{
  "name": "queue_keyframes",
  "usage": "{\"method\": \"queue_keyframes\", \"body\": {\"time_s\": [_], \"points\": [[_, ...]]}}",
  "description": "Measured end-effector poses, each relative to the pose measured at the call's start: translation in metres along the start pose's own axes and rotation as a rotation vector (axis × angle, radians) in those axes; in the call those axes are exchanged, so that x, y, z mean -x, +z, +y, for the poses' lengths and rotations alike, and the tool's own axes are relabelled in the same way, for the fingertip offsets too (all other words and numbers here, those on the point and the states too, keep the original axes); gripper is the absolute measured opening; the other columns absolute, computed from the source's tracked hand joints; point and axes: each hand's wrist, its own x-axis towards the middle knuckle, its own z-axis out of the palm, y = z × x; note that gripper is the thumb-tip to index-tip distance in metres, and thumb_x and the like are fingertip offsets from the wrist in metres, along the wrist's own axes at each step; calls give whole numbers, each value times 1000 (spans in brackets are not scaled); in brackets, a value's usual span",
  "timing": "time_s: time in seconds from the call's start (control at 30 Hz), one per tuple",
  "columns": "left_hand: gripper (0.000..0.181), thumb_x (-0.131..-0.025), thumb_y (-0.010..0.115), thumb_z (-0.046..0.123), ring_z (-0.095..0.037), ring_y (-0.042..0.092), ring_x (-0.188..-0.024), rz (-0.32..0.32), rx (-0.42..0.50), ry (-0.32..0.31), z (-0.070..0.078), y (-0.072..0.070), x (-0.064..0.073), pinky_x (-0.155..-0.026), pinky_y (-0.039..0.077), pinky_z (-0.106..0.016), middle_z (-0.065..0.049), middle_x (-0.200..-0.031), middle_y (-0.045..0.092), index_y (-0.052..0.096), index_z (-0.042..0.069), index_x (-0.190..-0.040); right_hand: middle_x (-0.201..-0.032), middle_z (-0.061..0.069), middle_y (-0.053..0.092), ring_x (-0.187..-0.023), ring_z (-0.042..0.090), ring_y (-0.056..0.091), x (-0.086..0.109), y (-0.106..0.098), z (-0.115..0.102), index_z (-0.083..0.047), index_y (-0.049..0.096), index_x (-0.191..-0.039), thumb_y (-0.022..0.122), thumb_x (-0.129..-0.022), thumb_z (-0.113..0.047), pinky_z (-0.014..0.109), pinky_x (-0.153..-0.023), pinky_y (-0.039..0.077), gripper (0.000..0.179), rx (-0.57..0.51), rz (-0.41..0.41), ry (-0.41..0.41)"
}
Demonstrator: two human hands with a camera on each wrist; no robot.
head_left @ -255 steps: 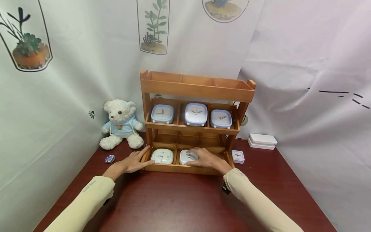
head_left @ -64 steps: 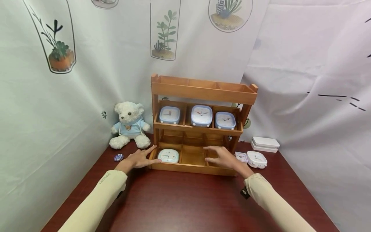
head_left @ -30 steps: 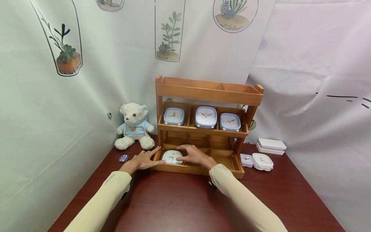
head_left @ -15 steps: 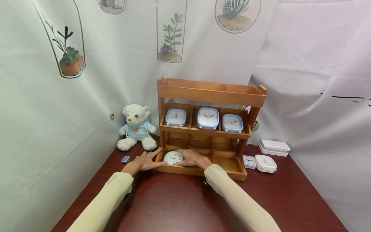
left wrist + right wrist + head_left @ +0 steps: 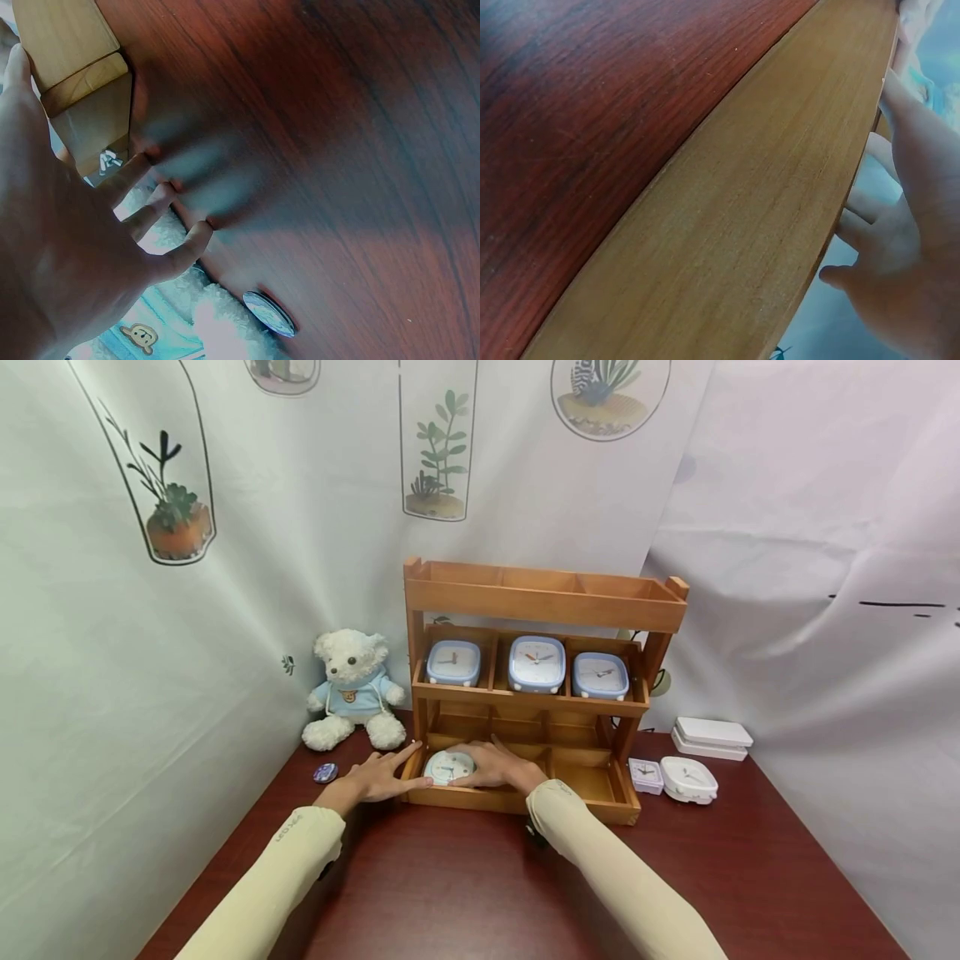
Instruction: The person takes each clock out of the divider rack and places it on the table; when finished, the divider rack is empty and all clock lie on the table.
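Note:
In the head view, a pale mint-rimmed alarm clock [image 5: 448, 767] lies in the left compartment of the bottom tier of a wooden shelf [image 5: 517, 806]. My right hand [image 5: 497, 765] grips this clock from its right side, thumb in front and fingers behind. In the right wrist view the shelf's front board hides the clock from sight. My left hand [image 5: 372, 779] steadies the shelf's lower left corner, its thumb along the front edge. Its fingers are spread, and in the left wrist view several fingertips touch the table beside the shelf.
Three blue alarm clocks [image 5: 537, 664] fill the middle tier. A white clock [image 5: 688, 779] and a small lilac clock [image 5: 646, 776] stand right of the shelf, before a white box [image 5: 711, 738]. Left are a teddy bear [image 5: 353, 689] and a round blue disc [image 5: 326, 772].
The white clock went from the bottom middle compartment to the table at right. My right hand then moved left and took hold of the mint clock, turning it slightly. My left hand stayed put.

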Motion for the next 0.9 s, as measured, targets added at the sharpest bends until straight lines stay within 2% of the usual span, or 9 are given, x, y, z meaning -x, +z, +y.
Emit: {"method": "queue_keyframes", "body": {"time_s": [0.37,0.53,0.63,0.8,0.9], "points": [[99,-89,50,84,-56,27,-148,0,-1,4,2,1,-1,-105,25,-82,-21,-164,36,21,32,-168,-157,3,51,-147,25,43,-1,-1,1,-23,48,-158,72,-97,-49,65,-120,20,70,30,-22,-13],[98,-89,49,84,-55,27,-148,-4,-3,-7,1,2,1,-105,25,-81,-20,-165,35,21,33,-168,-158,3,50,-146,25,45,0,-1,2,-23,46,-159,76,-95,-46,63,-119,26,75,48,-45,-35],[98,-89,49,84,-54,26,-149,-2,-3,-13,0,2,2,-106,25,-81,-20,-165,35,21,33,-168,-157,3,51,-145,25,46,-1,-1,3,-21,48,-158,77,-94,-45,62,-119,29,74,53,-31,-62],[98,-89,49,84,-54,27,-148,4,-7,-12,0,1,1,-106,25,-81,-21,-164,35,21,33,-167,-152,1,57,-139,20,53,-2,1,6,-21,52,-155,77,-94,-45,52,-117,36,70,73,21,-115],[98,-89,49,84,-54,27,-148,-5,-13,-15,0,1,0,-106,25,-81,-20,-165,35,21,33,-168,-147,3,61,-132,19,58,-1,2,7,-20,55,-153,77,-95,-43,44,-111,44,67,72,54,-162]]}}
